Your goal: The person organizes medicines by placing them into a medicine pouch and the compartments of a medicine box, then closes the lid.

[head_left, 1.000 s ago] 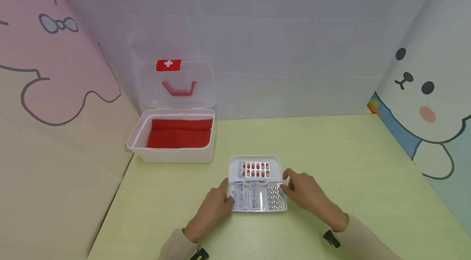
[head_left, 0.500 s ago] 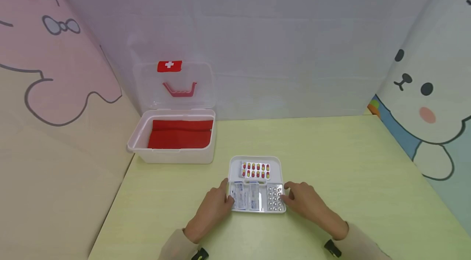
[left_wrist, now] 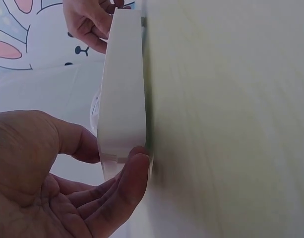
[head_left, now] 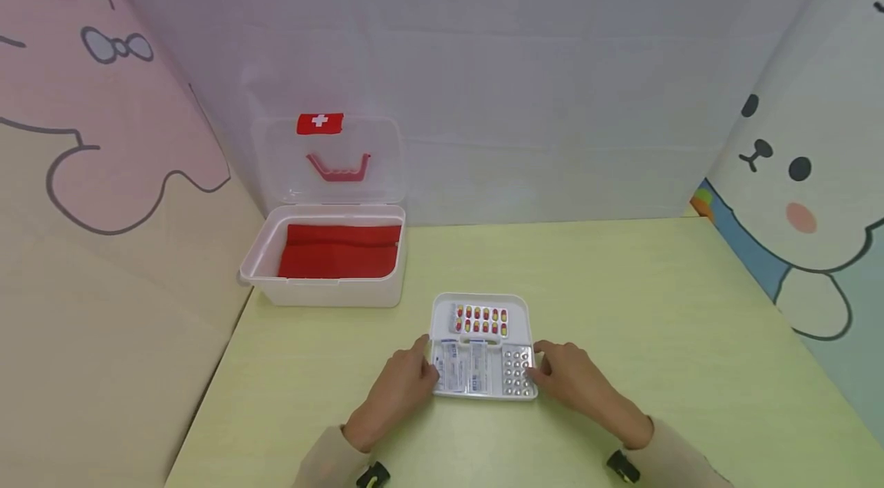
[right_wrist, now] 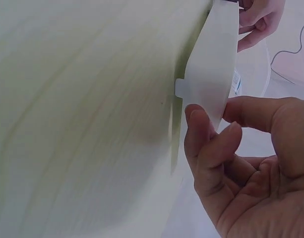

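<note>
An open white plastic case (head_left: 442, 313) lies on the table with its lid folded back. My left hand (head_left: 397, 390) pinches its left side; the left wrist view shows thumb and fingers around the corner of the white wall (left_wrist: 122, 84). My right hand (head_left: 575, 374) grips the opposite side, thumb at the rim and fingers against the outer wall (right_wrist: 211, 64). In the lid rests a blister pack of red and yellow capsules (head_left: 481, 321). The front half holds white wrapped packets (head_left: 452, 367) on the left and a silver tablet blister pack (head_left: 518, 371) on the right.
A larger white first-aid box (head_left: 331, 291) stands open at the back left, with red cloth (head_left: 338, 252) inside. Its clear lid (head_left: 380, 143) leans up near the back curtain (head_left: 552, 89). The pale green tabletop (head_left: 656, 288) extends to the right.
My right hand has moved a little toward me along the case's right side, then stayed there. The left hand keeps its hold, and the case lies almost where it was.
</note>
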Motion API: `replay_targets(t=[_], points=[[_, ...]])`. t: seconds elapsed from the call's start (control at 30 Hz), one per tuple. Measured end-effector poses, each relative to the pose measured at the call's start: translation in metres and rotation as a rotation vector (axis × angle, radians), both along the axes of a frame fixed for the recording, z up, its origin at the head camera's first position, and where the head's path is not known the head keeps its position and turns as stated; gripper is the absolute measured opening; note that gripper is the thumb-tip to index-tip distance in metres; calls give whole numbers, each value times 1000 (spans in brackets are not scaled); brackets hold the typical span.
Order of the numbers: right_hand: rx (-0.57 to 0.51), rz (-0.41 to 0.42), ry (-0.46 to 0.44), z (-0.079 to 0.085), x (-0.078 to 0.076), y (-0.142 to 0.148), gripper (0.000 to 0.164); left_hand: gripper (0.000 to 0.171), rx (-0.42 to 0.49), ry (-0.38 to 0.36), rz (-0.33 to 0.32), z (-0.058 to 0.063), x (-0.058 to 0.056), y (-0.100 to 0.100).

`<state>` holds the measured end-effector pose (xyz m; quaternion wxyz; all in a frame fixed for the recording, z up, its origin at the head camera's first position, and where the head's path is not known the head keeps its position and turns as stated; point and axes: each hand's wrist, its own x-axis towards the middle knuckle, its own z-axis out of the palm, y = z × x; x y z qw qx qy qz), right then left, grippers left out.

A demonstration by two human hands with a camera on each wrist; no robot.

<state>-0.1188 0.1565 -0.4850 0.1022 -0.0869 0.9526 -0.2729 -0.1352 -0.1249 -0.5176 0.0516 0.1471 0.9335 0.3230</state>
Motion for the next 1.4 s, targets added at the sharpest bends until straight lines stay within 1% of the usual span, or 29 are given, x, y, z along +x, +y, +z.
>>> replay_targets(t=[0.1, 0.23, 0.3, 0.37, 0.53, 0.7, 0.8, 0.9, 0.97, 1.17, 1.4], points=[[-11, -15, -15, -1, -1, -1, 38, 52, 4, 21, -16, 0, -1, 1], [-17, -27, -16, 0, -2, -2, 38, 52, 10, -14, -25, 1, -1, 2], [-17, -27, -1, 0, -2, -3, 37, 52, 12, -37, -24, 2, -1, 2], [-17, -27, 13, 1, -3, -4, 36, 52, 9, -43, -21, 2, -1, 2], [-16, -26, 41, 2, -3, -5, 33, 48, 9, -21, -21, 2, -1, 2], [-30, -22, 70, 6, -2, -4, 33, 49, 18, -5, -14, 5, -1, 2], [-30, -30, 80, 12, -3, -4, 34, 53, 26, -27, -7, 11, -1, 1], [-26, -41, 101, 19, -4, -4, 35, 55, 31, -49, 7, 19, -2, 1], [-28, -45, 119, 23, -6, -4, 35, 56, 34, -37, 12, 24, -2, 0], [-27, -52, 180, 33, -12, -6, 37, 54, 70, 60, 21, 42, -5, -3], [-48, -31, 271, 48, -22, -12, 37, 50, 101, 171, 40, 64, -11, -9]])
